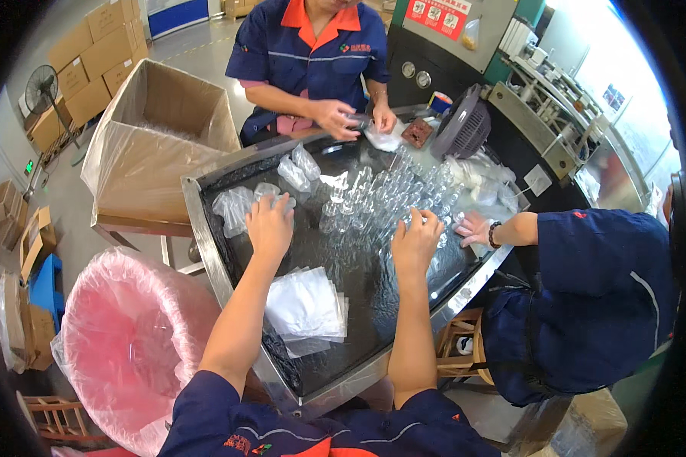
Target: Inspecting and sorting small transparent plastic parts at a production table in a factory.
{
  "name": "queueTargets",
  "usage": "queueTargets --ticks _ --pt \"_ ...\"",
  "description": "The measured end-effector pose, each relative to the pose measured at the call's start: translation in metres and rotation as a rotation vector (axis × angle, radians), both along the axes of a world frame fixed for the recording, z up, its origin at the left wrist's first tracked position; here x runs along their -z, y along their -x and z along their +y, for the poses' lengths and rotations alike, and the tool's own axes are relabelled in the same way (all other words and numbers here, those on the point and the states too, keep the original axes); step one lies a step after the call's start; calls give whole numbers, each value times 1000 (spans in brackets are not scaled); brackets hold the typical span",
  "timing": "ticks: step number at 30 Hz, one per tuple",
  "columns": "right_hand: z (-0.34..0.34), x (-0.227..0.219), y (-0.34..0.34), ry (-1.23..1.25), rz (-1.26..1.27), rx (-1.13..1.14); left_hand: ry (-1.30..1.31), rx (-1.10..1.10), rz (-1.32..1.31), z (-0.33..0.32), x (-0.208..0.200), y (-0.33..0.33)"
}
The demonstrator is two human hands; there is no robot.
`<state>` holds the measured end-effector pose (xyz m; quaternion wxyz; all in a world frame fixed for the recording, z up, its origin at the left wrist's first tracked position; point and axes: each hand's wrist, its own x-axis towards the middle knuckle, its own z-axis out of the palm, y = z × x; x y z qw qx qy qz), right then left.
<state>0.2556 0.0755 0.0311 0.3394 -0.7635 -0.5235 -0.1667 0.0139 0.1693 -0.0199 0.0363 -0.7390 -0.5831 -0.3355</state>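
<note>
On a black-lined worktable, my left hand is over the left side, fingers spread and fingertips against a clear plastic bag. More filled clear bags lie beside and beyond it. My right hand is at the near edge of a cluster of clear, bulb-shaped plastic or glass pieces; its fingers are bent and apart, and I see nothing held, though its palm side is hidden. Between my forearms lies a stack of flat, clear bags.
A co-worker's hands handle a clear bag across the table; another co-worker's hand reaches in from the right. A pink-lined bin and a plastic-lined carton stand left. A dark fan sits at the far right corner.
</note>
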Motion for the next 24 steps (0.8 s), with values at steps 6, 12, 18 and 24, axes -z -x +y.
queueTargets --ticks 6,12,18,24 --pt "8 14 4 41 -15 -76 -38 -2 99 -1 2 3" --pt "-1 16 14 11 75 -169 177 -76 146 -8 11 11" --pt "-3 18 9 -56 126 -220 401 228 -192 -94 -38 4" --pt "-3 18 13 -40 181 -287 440 355 -132 -153 -1 -12"
